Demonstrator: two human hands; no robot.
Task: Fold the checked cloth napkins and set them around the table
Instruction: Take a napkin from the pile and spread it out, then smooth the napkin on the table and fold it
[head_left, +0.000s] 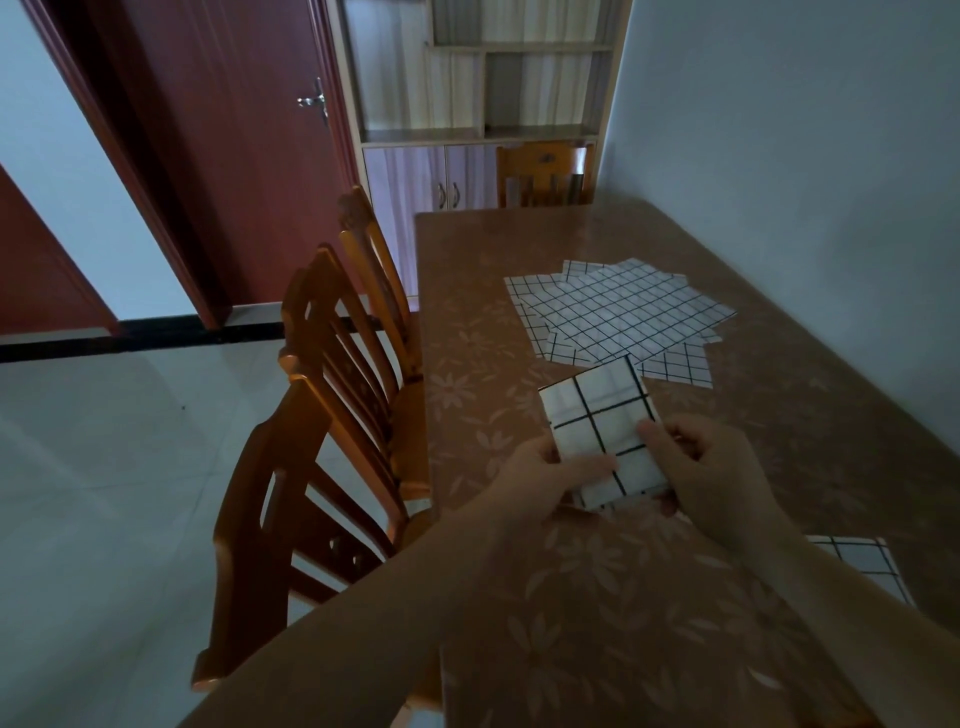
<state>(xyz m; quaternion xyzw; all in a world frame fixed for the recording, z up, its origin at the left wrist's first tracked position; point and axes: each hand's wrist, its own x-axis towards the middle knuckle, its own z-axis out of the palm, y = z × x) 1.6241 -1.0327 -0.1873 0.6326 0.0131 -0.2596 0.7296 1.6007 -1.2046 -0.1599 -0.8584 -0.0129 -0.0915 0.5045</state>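
Head view: folded napkin pinched between left hand and right hand grips, above table.

Two hands, four chairs, perhaps six napkins

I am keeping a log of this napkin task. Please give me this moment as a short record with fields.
held item: folded napkin, above the table
left hand: grips the napkin's left edge
right hand: grips its right edge
unfolded napkins: overlapping pile at mid table
placed napkin: flat at the table's right edge, partly behind the right forearm
chairs: along the left side
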